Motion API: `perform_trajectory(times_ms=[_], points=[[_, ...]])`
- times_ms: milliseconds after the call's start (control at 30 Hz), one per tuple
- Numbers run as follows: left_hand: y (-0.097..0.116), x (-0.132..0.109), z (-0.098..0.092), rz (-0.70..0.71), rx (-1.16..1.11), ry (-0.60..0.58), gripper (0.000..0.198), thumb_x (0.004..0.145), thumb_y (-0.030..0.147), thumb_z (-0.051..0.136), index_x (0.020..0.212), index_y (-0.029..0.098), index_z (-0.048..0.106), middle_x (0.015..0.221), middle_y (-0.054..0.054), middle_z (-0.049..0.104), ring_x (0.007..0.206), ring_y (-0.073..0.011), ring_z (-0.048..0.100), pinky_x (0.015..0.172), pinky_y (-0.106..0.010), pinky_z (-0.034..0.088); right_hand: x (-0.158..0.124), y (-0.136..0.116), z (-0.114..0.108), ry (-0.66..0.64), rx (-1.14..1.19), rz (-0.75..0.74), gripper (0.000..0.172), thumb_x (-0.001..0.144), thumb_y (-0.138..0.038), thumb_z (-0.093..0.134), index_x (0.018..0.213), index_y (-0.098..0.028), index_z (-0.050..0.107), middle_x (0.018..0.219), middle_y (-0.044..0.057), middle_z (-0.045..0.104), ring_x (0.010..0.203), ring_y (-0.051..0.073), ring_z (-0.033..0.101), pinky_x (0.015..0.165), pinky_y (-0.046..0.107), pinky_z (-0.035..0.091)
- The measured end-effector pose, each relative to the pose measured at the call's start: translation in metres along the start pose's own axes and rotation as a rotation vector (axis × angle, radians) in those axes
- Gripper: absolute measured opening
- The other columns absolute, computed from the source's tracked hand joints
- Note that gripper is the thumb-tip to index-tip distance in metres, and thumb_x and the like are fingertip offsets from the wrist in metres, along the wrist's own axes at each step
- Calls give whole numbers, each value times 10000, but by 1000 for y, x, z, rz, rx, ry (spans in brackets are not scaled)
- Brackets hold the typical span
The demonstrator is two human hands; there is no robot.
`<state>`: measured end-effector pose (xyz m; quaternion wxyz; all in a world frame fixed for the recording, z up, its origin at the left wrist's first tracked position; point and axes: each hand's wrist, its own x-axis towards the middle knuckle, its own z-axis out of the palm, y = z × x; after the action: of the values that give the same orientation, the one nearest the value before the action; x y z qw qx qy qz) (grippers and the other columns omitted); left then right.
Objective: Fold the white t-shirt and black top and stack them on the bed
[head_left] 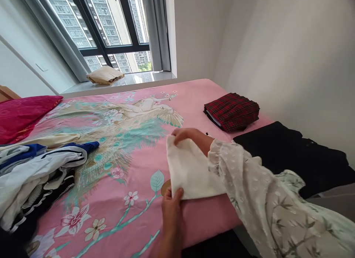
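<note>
A folded white cloth [191, 169] lies on the pink flowered bedspread [124, 114], near the bed's front edge. My left hand [172, 210] pinches the cloth's near corner, thumb on top. My right hand [188, 135] grips the far corner, fingers curled over the edge. A white dotted sleeve [249, 176] covers my right forearm and hides the cloth's right side.
A heap of unfolded clothes [39, 169] lies at the left. A folded red plaid garment [232, 111] and a black garment [294, 154] lie at the right by the wall. A magenta pillow [22, 114] sits far left. A tan bag [105, 74] rests on the windowsill.
</note>
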<state>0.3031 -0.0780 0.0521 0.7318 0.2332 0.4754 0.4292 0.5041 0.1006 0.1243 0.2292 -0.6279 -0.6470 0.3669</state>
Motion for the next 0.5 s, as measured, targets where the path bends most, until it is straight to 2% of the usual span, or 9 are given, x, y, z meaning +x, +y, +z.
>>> perform_trajectory(times_ms=[100, 200, 233, 300, 333, 400, 433, 500], points=[[75, 6, 32, 233, 226, -33, 269, 568, 260, 691, 799, 154, 604, 665, 10, 640, 593, -121, 579, 579, -238, 458, -14, -13, -73, -29, 32, 12, 190, 690, -89, 700, 876, -71, 666, 772, 3, 680, 690, 129, 618, 703, 243, 501], [168, 13, 73, 531, 460, -121, 253, 527, 228, 696, 751, 144, 612, 588, 55, 579, 554, -80, 503, 555, -200, 399, -39, -33, -148, 165, 155, -148, 256, 756, -99, 639, 1008, -52, 632, 908, 39, 681, 763, 104, 609, 768, 247, 489], [196, 15, 85, 621, 525, -158, 252, 512, 221, 705, 732, 143, 612, 586, 58, 575, 563, -76, 494, 558, -193, 386, -47, -39, -166, 244, 177, -211, 274, 766, -96, 625, 1033, -36, 618, 937, 52, 674, 780, 94, 599, 785, 248, 479], [237, 22, 100, 758, 677, -146, 250, 517, 228, 707, 739, 146, 627, 590, 58, 576, 568, -76, 478, 546, -193, 365, -58, -44, -189, 371, 166, -297, 274, 774, -88, 606, 1039, -17, 602, 946, 59, 662, 783, 74, 575, 789, 242, 462], [250, 27, 102, 809, 755, -121, 256, 530, 244, 703, 759, 147, 639, 602, 50, 589, 570, -84, 481, 538, -199, 362, -61, -42, -191, 414, 148, -319, 258, 771, -84, 602, 1022, -19, 603, 923, 51, 660, 770, 68, 564, 776, 233, 457], [256, 40, 93, 874, 909, -53, 281, 570, 286, 678, 814, 149, 661, 635, 25, 630, 582, -110, 513, 530, -217, 375, -64, -31, -179, 462, 111, -344, 206, 757, -78, 604, 959, -43, 619, 842, 25, 657, 732, 71, 551, 733, 216, 450], [251, 48, 83, 888, 987, -31, 288, 593, 304, 659, 838, 154, 670, 659, 11, 655, 604, -129, 545, 543, -229, 397, -65, -21, -165, 474, 88, -353, 174, 749, -82, 608, 920, -58, 630, 797, 16, 654, 715, 80, 551, 712, 216, 447], [225, 61, 52, 890, 1124, -6, 271, 633, 320, 617, 851, 175, 684, 727, -12, 702, 697, -170, 615, 622, -261, 458, -72, 3, -124, 485, 19, -371, 115, 736, -100, 611, 842, -95, 656, 737, 14, 655, 704, 111, 562, 695, 237, 446]])
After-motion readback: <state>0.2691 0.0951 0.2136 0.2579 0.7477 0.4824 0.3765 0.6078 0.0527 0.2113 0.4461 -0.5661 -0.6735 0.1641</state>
